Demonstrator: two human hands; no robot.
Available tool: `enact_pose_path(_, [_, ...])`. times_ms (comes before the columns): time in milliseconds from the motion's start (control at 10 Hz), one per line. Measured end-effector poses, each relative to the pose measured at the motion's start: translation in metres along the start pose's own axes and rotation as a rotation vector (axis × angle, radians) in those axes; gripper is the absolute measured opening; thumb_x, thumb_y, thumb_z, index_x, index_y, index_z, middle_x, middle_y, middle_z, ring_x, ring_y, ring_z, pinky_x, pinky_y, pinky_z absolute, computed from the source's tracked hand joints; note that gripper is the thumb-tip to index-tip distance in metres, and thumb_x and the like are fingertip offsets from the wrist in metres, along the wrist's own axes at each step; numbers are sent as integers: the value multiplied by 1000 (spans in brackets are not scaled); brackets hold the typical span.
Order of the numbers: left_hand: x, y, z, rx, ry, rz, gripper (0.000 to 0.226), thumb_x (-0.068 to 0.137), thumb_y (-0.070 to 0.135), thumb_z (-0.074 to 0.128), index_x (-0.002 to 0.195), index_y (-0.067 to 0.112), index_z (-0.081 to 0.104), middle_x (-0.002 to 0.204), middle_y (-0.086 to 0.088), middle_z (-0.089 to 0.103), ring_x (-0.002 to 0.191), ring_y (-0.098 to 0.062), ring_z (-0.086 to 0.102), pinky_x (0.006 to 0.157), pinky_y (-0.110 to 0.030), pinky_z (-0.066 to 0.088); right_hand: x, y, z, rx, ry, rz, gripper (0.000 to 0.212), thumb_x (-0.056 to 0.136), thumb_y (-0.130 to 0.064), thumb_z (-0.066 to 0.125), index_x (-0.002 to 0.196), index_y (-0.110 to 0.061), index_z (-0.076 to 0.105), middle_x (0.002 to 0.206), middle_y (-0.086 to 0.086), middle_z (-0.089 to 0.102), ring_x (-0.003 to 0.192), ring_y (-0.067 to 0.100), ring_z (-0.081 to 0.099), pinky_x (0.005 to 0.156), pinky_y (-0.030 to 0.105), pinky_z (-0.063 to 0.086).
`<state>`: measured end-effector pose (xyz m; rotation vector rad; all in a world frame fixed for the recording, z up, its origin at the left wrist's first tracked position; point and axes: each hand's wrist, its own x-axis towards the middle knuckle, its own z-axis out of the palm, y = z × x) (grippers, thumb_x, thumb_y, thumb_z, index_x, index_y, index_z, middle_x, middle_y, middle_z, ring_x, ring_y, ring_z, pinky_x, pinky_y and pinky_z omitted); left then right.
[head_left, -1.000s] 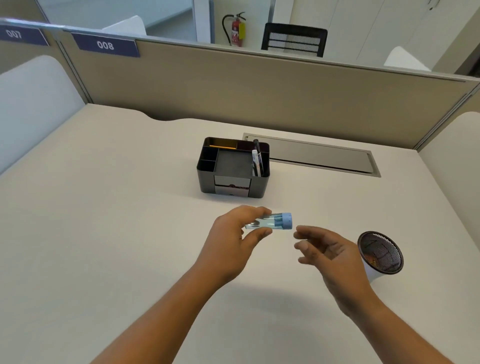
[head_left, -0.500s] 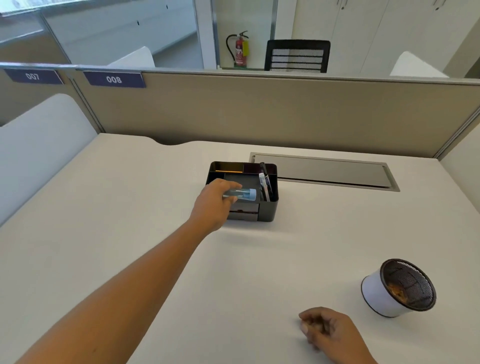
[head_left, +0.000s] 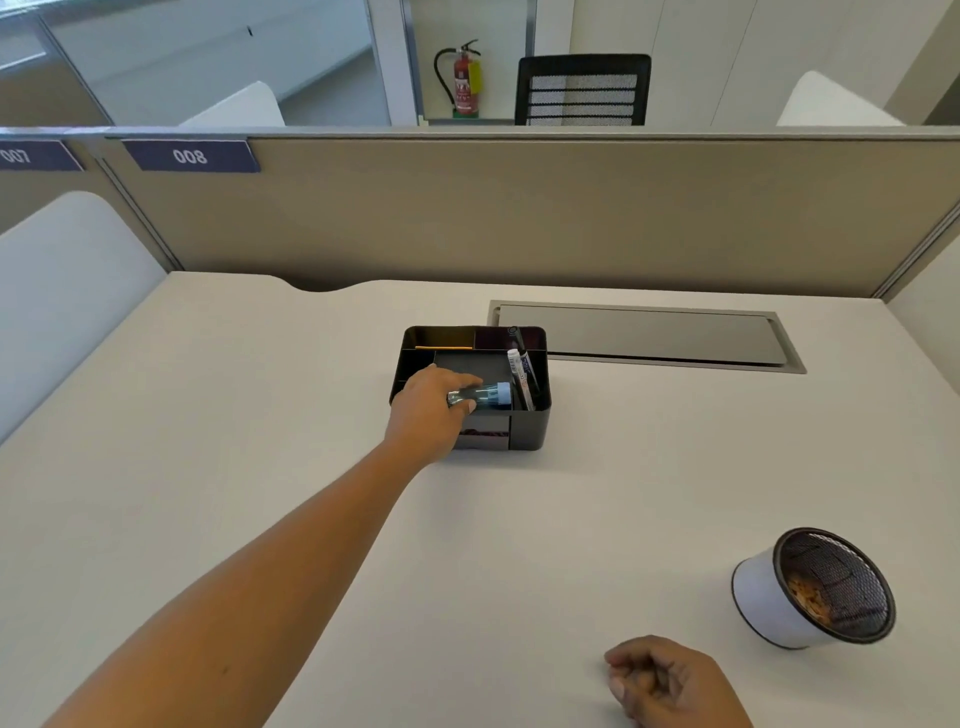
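Fingers of the left hand (head_left: 426, 410) pinch the blue-capped tube (head_left: 480, 397) level over the middle bay of the black organizer (head_left: 535, 431), while the right hand (head_left: 665, 680) rests loosely curled and empty on the desk (head_left: 260, 415). Best to lower the tube flat, clear of the pens (head_left: 521, 379), before letting go

The small clear tube (head_left: 483, 399) — pale blue cap at its right end — lay on its side in the left hand's (head_left: 428, 413) grip, over the front of the black compartmented organizer (head_left: 529, 430) standing on the surface (head_left: 311, 415).
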<state>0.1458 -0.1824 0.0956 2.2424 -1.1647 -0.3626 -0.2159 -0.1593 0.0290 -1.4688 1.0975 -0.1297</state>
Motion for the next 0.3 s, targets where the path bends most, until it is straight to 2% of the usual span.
enact_pose_path(100, [-1, -2, -2, -27, -3, 10, 39, 88, 16, 67, 124, 27, 61, 132, -1, 60, 137, -25, 35, 108, -47, 33, 2, 3, 0, 16, 7, 2, 12, 77, -3, 81, 77, -15, 81, 71, 11, 78, 56, 15, 66, 60, 22, 53])
enact_pose_path(200, [-7, -2, -6, -41, 7, 36, 50, 85, 14, 70, 131, 26, 54, 133, -1, 59, 133, -26, 41, 109, -51, 37, 2, 5, 1, 15, -2, -5, 11, 79, 1, 80, 79, -11, 80, 65, 12, 76, 52, 18, 65, 56, 26, 53])
enact_pose_path(300, [-14, -3, -8, -18, 73, 28, 58, 83, 16, 73, 136, 23, 49, 136, -3, 56, 132, -26, 42, 108, -50, 38, 3, 5, 7, -37, 45, -47, 15, 80, 0, 79, 77, -14, 78, 57, 12, 72, 48, 14, 64, 54, 20, 53])
